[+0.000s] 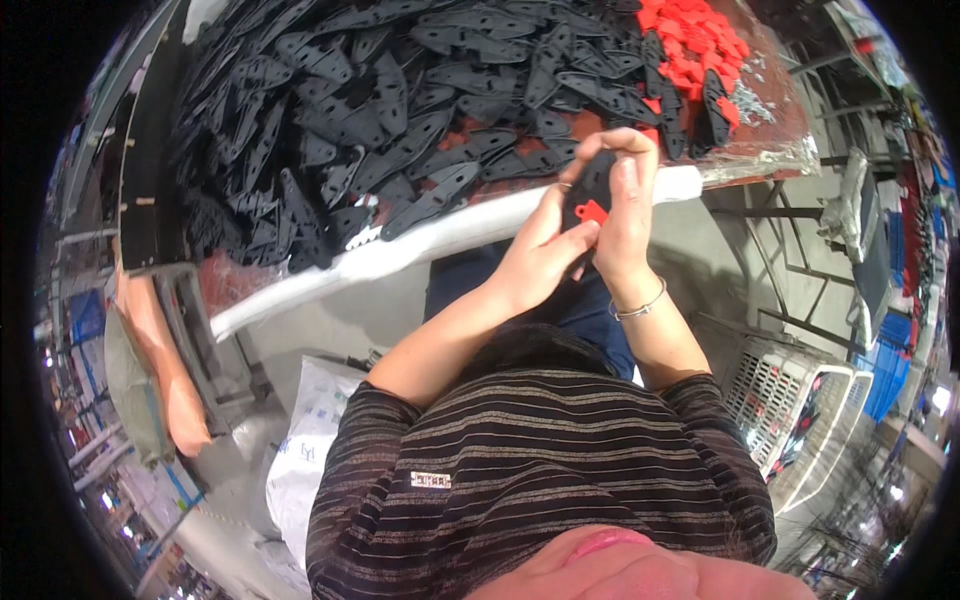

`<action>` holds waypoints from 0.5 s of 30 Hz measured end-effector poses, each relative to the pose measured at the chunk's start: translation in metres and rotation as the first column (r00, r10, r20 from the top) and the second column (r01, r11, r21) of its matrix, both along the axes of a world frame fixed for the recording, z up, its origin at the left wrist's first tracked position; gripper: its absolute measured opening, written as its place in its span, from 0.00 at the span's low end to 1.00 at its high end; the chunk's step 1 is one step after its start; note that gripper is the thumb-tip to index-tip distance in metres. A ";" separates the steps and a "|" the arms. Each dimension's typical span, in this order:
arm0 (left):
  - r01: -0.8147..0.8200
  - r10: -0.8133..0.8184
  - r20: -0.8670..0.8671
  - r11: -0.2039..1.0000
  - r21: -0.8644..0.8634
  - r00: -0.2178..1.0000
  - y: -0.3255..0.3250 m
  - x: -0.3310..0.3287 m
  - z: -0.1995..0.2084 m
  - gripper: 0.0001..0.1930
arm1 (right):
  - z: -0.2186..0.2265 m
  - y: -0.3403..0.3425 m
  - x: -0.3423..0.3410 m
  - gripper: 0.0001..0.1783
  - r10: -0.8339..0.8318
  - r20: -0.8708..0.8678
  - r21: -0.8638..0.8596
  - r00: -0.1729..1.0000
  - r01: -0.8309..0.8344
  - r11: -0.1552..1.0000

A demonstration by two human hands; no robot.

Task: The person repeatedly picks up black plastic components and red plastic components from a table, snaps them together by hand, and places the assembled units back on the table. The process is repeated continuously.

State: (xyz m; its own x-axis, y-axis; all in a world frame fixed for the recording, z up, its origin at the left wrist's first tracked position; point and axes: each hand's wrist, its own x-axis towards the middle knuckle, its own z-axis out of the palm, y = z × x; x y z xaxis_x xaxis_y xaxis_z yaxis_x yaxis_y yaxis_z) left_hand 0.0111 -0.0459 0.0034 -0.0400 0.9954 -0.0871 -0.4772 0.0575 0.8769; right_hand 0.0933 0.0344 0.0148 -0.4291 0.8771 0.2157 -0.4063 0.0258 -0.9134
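Note:
Above the table's near edge, my left hand point(540, 248) and my right hand point(628, 215) together hold a dark grey flat plastic part point(592, 182). A small red plastic piece point(591, 212) lies against that part, and my left thumb presses beside it. The fingers of my right hand curl round the part's far end and side. Beyond my hands, a large heap of similar dark grey plastic parts point(350, 110) covers most of the table. More red pieces point(690, 35) are piled at the far right.
The red-brown table point(770, 150) has a white padded roll point(420, 240) along its near edge. Small silvery metal bits point(755, 105) lie by the red pile. A white plastic basket point(775, 400) stands at right, a white sack point(300, 430) on the floor at left, and metal frames point(790, 240) at right.

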 end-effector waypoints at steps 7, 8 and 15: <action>-0.275 0.271 0.120 0.961 0.021 0.955 0.024 -0.005 -0.010 0.15 | -0.008 0.004 0.030 0.26 0.104 0.382 0.040 0.918 -0.128 0.991; -0.230 0.228 0.079 0.973 0.014 0.970 0.027 -0.005 -0.013 0.15 | -0.014 0.005 0.033 0.26 0.089 0.394 0.067 0.915 -0.126 0.990; -0.308 0.331 -0.218 0.942 0.133 0.918 0.022 -0.015 -0.012 0.20 | 0.001 0.117 0.083 0.21 -0.366 0.337 0.171 0.867 0.326 0.930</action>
State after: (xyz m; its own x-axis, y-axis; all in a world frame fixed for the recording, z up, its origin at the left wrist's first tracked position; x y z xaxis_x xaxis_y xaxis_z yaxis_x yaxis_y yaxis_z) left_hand -0.0040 -0.0242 -0.0085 -0.3650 0.9293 0.0570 -0.2375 -0.1521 0.9594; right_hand 0.1758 0.1518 0.0160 -0.1672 0.9644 0.2051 -0.0004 0.2080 -0.9781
